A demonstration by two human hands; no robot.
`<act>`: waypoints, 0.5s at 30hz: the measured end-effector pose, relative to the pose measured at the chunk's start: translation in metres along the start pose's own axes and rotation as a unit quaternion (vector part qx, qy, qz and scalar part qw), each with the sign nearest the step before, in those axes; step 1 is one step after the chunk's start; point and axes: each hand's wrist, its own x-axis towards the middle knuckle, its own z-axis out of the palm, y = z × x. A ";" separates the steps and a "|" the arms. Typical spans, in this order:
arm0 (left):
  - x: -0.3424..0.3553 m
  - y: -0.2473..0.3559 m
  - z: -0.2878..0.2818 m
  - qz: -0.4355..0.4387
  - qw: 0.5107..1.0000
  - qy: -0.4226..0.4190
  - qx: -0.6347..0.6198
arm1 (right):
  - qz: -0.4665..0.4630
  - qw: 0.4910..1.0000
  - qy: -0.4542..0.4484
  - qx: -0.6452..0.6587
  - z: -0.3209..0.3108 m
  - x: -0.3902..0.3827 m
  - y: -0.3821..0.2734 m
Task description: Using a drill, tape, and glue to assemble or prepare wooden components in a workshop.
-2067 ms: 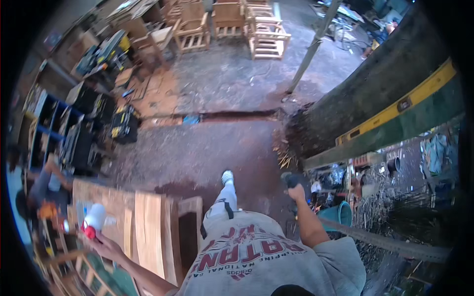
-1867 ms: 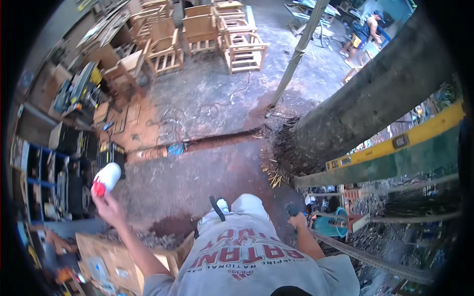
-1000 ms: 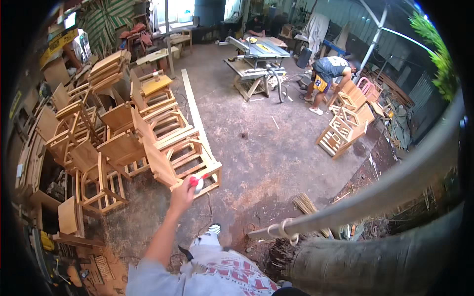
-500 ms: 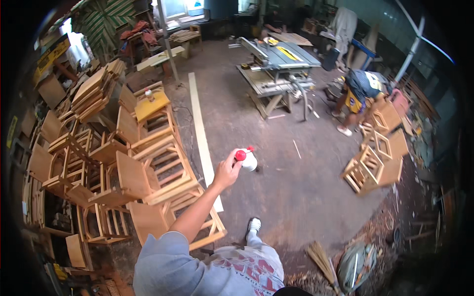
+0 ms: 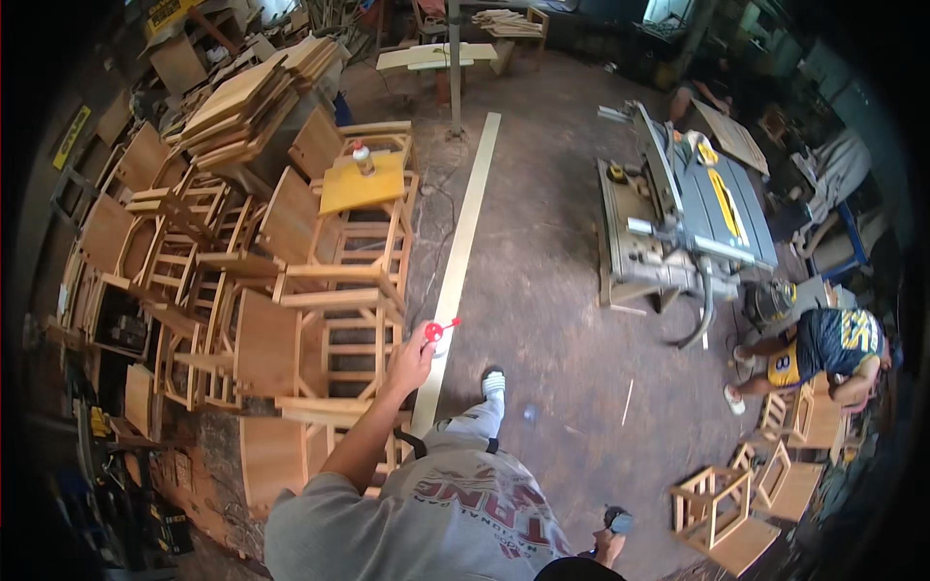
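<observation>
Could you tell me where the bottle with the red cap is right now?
In the head view, the red-capped bottle is in the raised left hand, just left of centre, above the long pale plank and beside the stacked wooden chairs.

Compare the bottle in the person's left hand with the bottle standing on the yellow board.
The held bottle has a red cap with a thin red nozzle; the standing bottle has a red cap and a brownish body. The first is gripped in the left hand, the second stands upright, untouched, on the yellow board. Both have red caps.
</observation>
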 end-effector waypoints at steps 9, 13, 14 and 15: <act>0.438 -0.003 0.052 0.009 0.996 0.089 -0.002 | -0.228 0.971 -0.059 0.040 -0.024 0.262 -0.567; 0.647 0.034 0.052 0.055 0.991 0.106 -0.062 | -0.337 0.937 -0.084 0.049 -0.017 0.361 -0.811; 0.698 0.042 0.049 0.048 0.993 0.108 -0.018 | -0.353 0.930 -0.086 0.057 -0.012 0.391 -0.869; 0.741 0.043 0.051 0.036 0.993 0.112 0.028 | -0.376 0.919 -0.084 0.085 -0.012 0.410 -0.930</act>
